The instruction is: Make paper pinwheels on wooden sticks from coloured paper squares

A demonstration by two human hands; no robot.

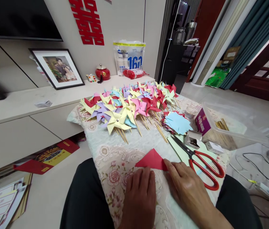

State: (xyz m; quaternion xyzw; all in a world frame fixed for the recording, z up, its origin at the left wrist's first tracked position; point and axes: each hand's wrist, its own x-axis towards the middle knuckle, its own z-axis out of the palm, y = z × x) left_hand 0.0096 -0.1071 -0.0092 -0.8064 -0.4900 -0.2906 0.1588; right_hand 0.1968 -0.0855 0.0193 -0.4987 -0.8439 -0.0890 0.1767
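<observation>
Here, a red paper triangle (151,159) is pressed flat on the floral cloth (106,159) near the near edge of the small table, roughly at its middle. The left hand (139,194) is laid palm down just below the triangle, fingers together and stretched out, the fingertips touching the paper's lower edge. The right hand (188,187) is set beside it, also flat, fingers slightly spread, with the forefinger tip pinning the triangle's right corner; nothing is gripped by either hand. Red-handled scissors (200,162) are seen lying shut just beside the right hand, toward the right edge, on a pale green sheet (176,149). Further back, a heap of finished paper pinwheels (129,106) on wooden sticks is spread across the far half of the cloth. A stack of cut paper squares, a blue one on top (177,122), is found between the pinwheels and the scissors. At the right edge a clear plastic box (230,127) of sticks is placed, with a purple carton (202,122) touching it and a small open box (193,139) near the scissor tips.
</observation>
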